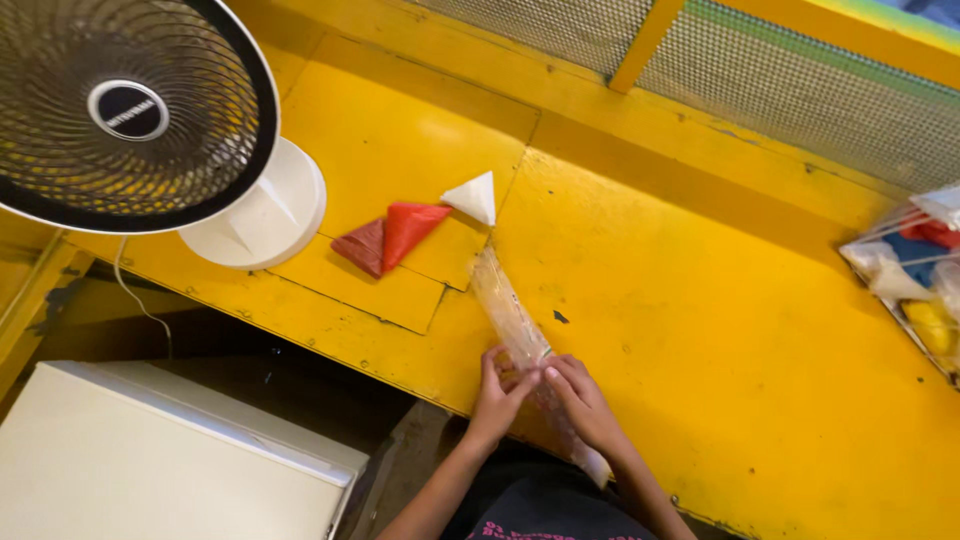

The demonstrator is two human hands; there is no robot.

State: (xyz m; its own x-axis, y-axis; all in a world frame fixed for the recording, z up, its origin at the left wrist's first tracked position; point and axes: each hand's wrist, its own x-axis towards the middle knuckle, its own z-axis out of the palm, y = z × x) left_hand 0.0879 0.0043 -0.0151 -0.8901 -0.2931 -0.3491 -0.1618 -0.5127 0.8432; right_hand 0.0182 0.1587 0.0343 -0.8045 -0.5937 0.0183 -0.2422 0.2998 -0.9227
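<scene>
Both hands meet at the near edge of the yellow counter (pixel 700 330). The left hand (pixel 497 395) and the right hand (pixel 580 398) are each closed, fingers pinched, on a long, narrow clear plastic sleeve (pixel 510 315), gripping it side by side near its middle. The sleeve lies flat on the counter and runs diagonally: one end extends away from the hands toward the far left, the other passes under the right hand and ends just beside the right forearm at the counter edge. Beyond the sleeve's far end, well apart from the hands, lie two red folded triangles (pixel 395 238) overlapping each other and a white folded triangle (pixel 474 197) just beside them. Further left stands a black-grilled fan (pixel 125 110) on a white round base (pixel 262 210). Far right of the hands sits a wire basket (pixel 915 275) of coloured packets.
</scene>
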